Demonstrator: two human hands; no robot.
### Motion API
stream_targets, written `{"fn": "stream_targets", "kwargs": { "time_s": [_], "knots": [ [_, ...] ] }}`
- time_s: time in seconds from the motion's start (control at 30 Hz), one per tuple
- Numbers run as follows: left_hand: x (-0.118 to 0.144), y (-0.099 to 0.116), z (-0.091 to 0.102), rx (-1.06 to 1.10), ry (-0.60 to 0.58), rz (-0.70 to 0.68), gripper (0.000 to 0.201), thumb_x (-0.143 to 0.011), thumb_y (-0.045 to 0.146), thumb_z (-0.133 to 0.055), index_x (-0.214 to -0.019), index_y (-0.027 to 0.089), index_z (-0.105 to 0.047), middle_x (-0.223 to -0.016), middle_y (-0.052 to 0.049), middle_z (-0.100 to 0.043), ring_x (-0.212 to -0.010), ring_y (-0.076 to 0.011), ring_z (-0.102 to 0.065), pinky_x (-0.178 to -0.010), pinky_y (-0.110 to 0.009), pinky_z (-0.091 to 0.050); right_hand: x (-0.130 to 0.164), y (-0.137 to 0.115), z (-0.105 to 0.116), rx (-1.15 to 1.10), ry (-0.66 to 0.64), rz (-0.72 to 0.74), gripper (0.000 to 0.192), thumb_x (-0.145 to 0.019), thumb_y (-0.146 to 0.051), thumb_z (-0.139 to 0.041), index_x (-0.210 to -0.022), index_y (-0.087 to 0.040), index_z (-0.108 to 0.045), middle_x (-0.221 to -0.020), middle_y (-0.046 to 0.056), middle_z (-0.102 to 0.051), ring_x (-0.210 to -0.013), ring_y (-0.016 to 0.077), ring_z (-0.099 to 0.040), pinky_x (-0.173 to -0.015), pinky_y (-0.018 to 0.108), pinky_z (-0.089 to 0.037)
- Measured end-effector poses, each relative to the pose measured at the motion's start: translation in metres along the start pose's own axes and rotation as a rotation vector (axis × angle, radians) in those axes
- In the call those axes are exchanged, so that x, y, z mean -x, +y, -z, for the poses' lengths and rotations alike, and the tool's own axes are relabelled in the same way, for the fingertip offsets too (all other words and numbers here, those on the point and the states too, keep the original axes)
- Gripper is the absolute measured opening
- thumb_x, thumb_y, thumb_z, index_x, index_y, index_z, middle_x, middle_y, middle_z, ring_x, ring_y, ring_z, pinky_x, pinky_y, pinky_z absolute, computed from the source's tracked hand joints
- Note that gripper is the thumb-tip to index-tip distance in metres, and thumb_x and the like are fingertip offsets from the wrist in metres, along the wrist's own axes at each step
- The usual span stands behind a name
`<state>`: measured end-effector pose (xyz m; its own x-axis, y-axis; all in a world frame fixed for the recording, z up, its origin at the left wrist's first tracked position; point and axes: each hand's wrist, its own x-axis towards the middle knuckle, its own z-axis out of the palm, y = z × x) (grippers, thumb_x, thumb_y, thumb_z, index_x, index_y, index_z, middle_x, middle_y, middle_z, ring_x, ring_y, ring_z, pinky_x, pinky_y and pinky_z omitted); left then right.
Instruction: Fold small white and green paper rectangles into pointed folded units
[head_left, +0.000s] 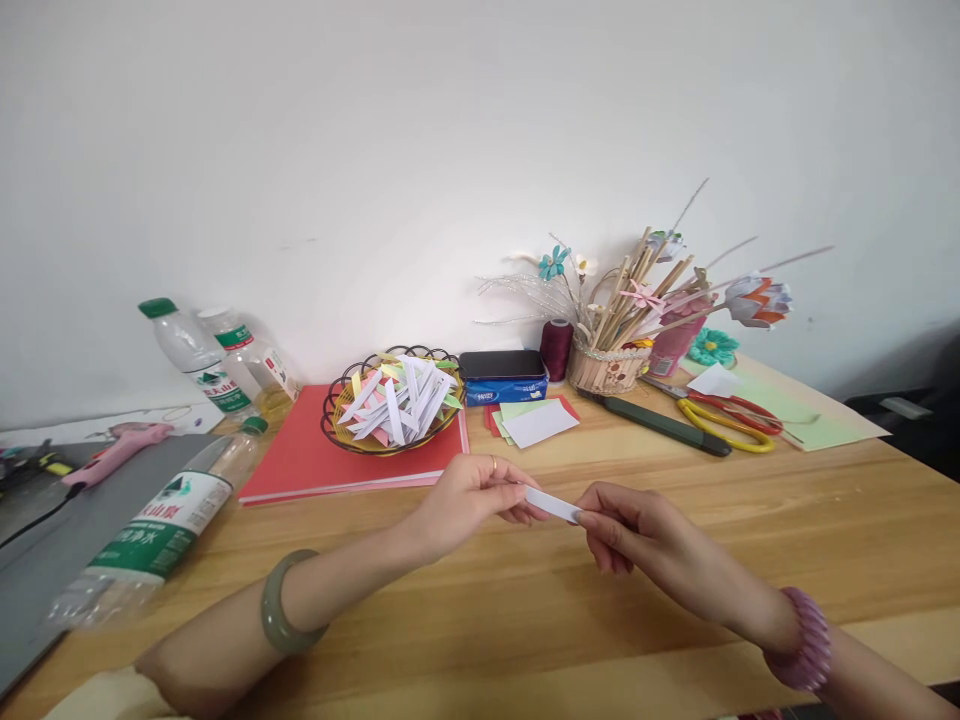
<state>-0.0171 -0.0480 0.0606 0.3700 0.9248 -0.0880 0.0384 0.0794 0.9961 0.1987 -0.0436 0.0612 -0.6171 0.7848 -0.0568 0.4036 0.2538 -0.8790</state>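
A small folded white paper strip (553, 504) hangs just above the wooden table (750, 520), pinched at each end: the left hand (469, 500) closes thumb and fingers on the end at 9 o'clock, the right hand (634, 525) grips the end at 3 o'clock, so the strip spans the short gap between them. It looks feather-light and thin, stiff only along its fold, easily creased or torn, so I judge it is best held by the ends with fingertips, as now, and without much pull. At 11 o'clock from the hands a wire basket (390, 405) holds many similar folded strips and rests on red card sheets (307, 460). At 12 o'clock lie loose paper rectangles (536, 420) and a blue tissue pack (504, 378); at 2 o'clock, yellow-handled scissors (727, 420). A plastic water bottle (161, 520) lies on its side at 9 o'clock.
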Motion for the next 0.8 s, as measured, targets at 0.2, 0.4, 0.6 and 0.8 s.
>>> {"fn": "stream_targets", "kwargs": {
  "time_s": [0.2, 0.4, 0.6, 0.8],
  "knots": [
    [-0.001, 0.000, -0.003, 0.066, 0.016, 0.037, 0.043, -0.073, 0.049, -0.062, -0.086, 0.008, -0.067, -0.078, -0.012, -0.070, -0.067, -0.0165, -0.066, -0.065, -0.028, -0.050, 0.000, 0.003, -0.005, -0.075, 0.052, -0.037, 0.043, -0.085, -0.058, -0.041, -0.071, -0.019, -0.049, -0.060, -0.001, -0.053, -0.055, 0.0115, -0.048, -0.054, 0.026, -0.041],
    [-0.002, -0.002, -0.003, -0.075, 0.012, 0.003, 0.039, -0.071, 0.048, -0.064, -0.070, 0.009, -0.069, -0.067, -0.009, -0.069, -0.065, -0.0172, -0.065, -0.067, -0.029, -0.052, 0.002, 0.005, -0.008, -0.090, -0.019, -0.033, 0.042, -0.086, -0.058, -0.040, -0.075, -0.018, -0.050, -0.063, 0.000, -0.055, -0.057, 0.0119, -0.052, -0.056, 0.026, -0.043],
    [-0.004, -0.002, 0.005, -0.168, 0.024, -0.035, 0.034, -0.077, 0.041, -0.057, -0.071, 0.009, -0.069, -0.070, -0.009, -0.070, -0.068, -0.0184, -0.065, -0.068, -0.029, -0.051, 0.010, 0.014, 0.002, -0.018, -0.065, -0.088, 0.041, -0.088, -0.054, -0.041, -0.071, -0.018, -0.051, -0.061, 0.000, -0.058, -0.055, 0.0121, -0.055, -0.051, 0.024, -0.042],
    [0.006, 0.005, -0.003, -0.704, -0.026, -0.275, 0.024, -0.076, 0.027, -0.066, -0.098, 0.019, -0.068, -0.098, -0.005, -0.069, -0.091, -0.0201, -0.062, -0.081, -0.030, -0.046, 0.014, 0.004, -0.002, 0.200, -0.057, -0.050, 0.038, -0.091, -0.043, -0.038, -0.066, -0.019, -0.053, -0.059, 0.002, -0.061, -0.056, 0.0138, -0.057, -0.056, 0.026, -0.041]
  ]
}}
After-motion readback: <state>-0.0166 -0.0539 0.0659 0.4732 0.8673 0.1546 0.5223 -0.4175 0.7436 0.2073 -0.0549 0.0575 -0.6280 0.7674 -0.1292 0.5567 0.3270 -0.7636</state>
